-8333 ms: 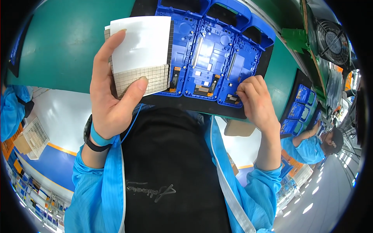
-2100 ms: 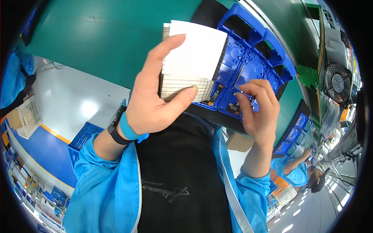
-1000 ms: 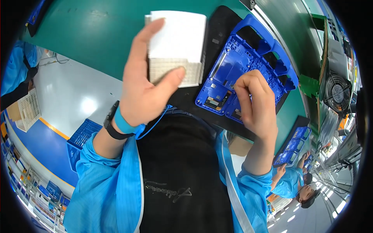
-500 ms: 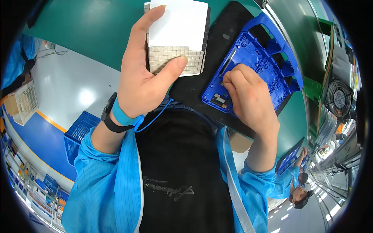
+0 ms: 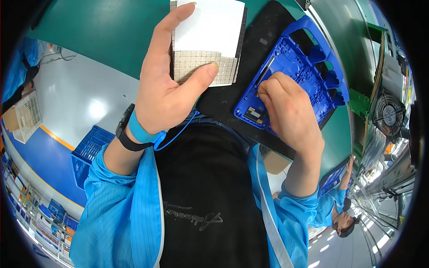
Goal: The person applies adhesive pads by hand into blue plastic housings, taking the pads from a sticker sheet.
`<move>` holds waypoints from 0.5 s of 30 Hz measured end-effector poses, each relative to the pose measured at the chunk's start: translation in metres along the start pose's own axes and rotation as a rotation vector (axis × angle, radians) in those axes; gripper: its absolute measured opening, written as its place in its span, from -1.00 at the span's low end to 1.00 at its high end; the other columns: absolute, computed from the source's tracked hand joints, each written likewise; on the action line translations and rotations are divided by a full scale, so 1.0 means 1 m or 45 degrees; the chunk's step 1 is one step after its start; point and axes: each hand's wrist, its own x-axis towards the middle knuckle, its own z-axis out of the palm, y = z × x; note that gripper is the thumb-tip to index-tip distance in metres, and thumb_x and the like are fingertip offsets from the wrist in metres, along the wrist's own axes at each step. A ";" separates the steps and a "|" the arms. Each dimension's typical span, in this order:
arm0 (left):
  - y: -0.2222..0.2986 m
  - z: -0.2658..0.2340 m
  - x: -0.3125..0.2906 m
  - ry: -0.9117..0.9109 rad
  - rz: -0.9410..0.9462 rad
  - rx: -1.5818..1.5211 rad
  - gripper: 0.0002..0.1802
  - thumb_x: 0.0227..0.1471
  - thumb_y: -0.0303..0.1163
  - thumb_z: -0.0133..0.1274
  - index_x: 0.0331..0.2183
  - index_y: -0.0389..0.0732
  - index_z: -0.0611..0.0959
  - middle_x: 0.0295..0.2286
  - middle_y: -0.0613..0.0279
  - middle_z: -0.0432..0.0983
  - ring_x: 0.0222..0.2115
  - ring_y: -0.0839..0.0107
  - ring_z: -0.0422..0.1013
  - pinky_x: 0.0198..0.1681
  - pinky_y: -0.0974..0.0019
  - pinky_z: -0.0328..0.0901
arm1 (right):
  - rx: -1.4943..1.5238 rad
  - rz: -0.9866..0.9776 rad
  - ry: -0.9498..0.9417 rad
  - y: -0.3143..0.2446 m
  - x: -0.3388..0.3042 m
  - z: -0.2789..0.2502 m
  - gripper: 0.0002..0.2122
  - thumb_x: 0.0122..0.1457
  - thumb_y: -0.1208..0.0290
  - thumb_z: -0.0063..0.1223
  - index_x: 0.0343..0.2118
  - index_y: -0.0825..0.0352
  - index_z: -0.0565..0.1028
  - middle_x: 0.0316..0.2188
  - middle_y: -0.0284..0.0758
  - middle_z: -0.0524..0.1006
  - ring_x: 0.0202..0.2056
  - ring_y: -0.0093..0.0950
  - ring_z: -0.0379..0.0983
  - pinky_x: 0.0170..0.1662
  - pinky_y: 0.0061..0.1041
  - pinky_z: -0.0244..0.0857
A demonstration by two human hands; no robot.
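Note:
My left hand [image 5: 167, 91] grips a white sheet [image 5: 208, 27] with rows of small grey square pads [image 5: 196, 62] on it; thumb lies across the pads, fingers along the left edge. Over the blue plastic housing [image 5: 286, 58], my right hand [image 5: 290, 109] is closed in a pinch, fingertips down at the housing's left inner side. Whatever those fingertips hold, if anything, is hidden. The housing lies open side up, tilted in view, with a handle-like frame along its far right. Near its lower left corner sits a small dark and metallic part [image 5: 254, 114].
A black mat [image 5: 219, 100] lies under the housing on the green table [image 5: 98, 35]. A blue crate [image 5: 85, 152] stands at the lower left. Far right are a round fan [image 5: 389, 114] and a co-worker [image 5: 333, 207] in blue, with an arm stretched toward another blue part.
The view has shifted slightly. Both my hands keep nearly the same pose, the right still pinched over the housing. At the right, the co-worker's arm reaches higher in the picture.

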 end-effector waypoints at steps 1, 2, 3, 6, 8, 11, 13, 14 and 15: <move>0.000 0.000 0.000 0.006 -0.008 -0.008 -0.19 0.04 -0.53 0.09 0.29 -0.21 0.15 -0.01 -0.07 0.44 -0.04 0.21 0.51 -0.01 0.25 0.43 | 0.000 -0.002 0.003 0.000 0.000 0.000 -0.91 0.07 0.66 0.12 -0.39 0.41 0.45 -0.42 -0.19 0.42 -0.37 -0.19 0.44 -0.30 -0.33 0.36; 0.000 0.000 0.000 0.006 -0.007 -0.009 -0.19 0.04 -0.53 0.09 0.29 -0.21 0.15 -0.01 -0.07 0.44 -0.04 0.21 0.51 -0.01 0.25 0.43 | -0.002 -0.001 0.003 -0.001 0.000 0.000 -0.91 0.07 0.66 0.12 -0.39 0.41 0.45 -0.42 -0.19 0.42 -0.37 -0.19 0.44 -0.30 -0.33 0.36; 0.000 0.000 0.000 0.002 -0.005 -0.002 -0.19 0.04 -0.53 0.09 0.29 -0.21 0.15 -0.01 -0.07 0.44 -0.04 0.20 0.51 -0.01 0.25 0.43 | -0.024 0.011 -0.004 -0.002 0.001 0.000 -0.91 0.06 0.66 0.13 -0.39 0.41 0.45 -0.42 -0.19 0.42 -0.37 -0.20 0.44 -0.30 -0.33 0.36; 0.001 0.000 0.000 0.000 -0.008 -0.001 -0.19 0.03 -0.54 0.09 0.29 -0.21 0.16 -0.02 -0.07 0.45 -0.04 0.20 0.51 0.00 0.25 0.43 | -0.087 0.057 -0.001 -0.006 -0.002 -0.001 -0.91 0.05 0.65 0.15 -0.40 0.40 0.46 -0.42 -0.20 0.42 -0.37 -0.21 0.45 -0.30 -0.33 0.37; 0.000 -0.001 0.000 0.002 -0.016 -0.007 -0.19 0.03 -0.54 0.09 0.29 -0.21 0.16 -0.02 -0.07 0.45 -0.04 0.19 0.51 0.00 0.24 0.43 | -0.126 0.091 0.008 -0.006 -0.003 0.000 -0.91 0.04 0.64 0.16 -0.40 0.40 0.47 -0.42 -0.20 0.42 -0.37 -0.22 0.45 -0.30 -0.33 0.37; 0.000 -0.002 0.001 -0.021 0.007 0.015 -0.18 0.03 -0.54 0.09 0.29 -0.20 0.16 -0.01 -0.06 0.45 -0.04 0.19 0.51 0.00 0.23 0.43 | -0.112 0.083 0.042 -0.004 -0.008 0.003 -0.91 0.04 0.64 0.17 -0.40 0.40 0.48 -0.43 -0.20 0.42 -0.38 -0.22 0.44 -0.30 -0.34 0.36; 0.000 -0.001 0.001 0.021 0.016 0.016 -0.19 0.04 -0.53 0.09 0.29 -0.21 0.16 0.00 -0.05 0.44 -0.02 0.19 0.50 0.00 0.23 0.43 | 0.031 0.075 0.185 -0.002 -0.013 0.003 -0.91 0.05 0.66 0.15 -0.39 0.40 0.48 -0.42 -0.21 0.42 -0.35 -0.22 0.41 -0.26 -0.36 0.34; -0.001 -0.002 0.000 0.023 0.014 0.016 -0.19 0.04 -0.53 0.09 0.29 -0.21 0.16 0.00 -0.05 0.44 -0.02 0.19 0.50 0.00 0.23 0.43 | 0.031 0.074 0.183 -0.002 -0.017 0.004 -0.91 0.05 0.66 0.15 -0.39 0.40 0.48 -0.42 -0.21 0.42 -0.35 -0.22 0.41 -0.26 -0.36 0.34; -0.001 -0.003 0.001 0.001 0.017 0.016 -0.19 0.04 -0.53 0.09 0.29 -0.21 0.16 0.01 -0.05 0.43 -0.01 0.19 0.49 0.01 0.22 0.42 | 0.041 0.093 0.197 -0.003 -0.021 0.004 -0.91 0.06 0.66 0.14 -0.38 0.40 0.47 -0.39 -0.21 0.42 -0.32 -0.23 0.39 -0.24 -0.37 0.32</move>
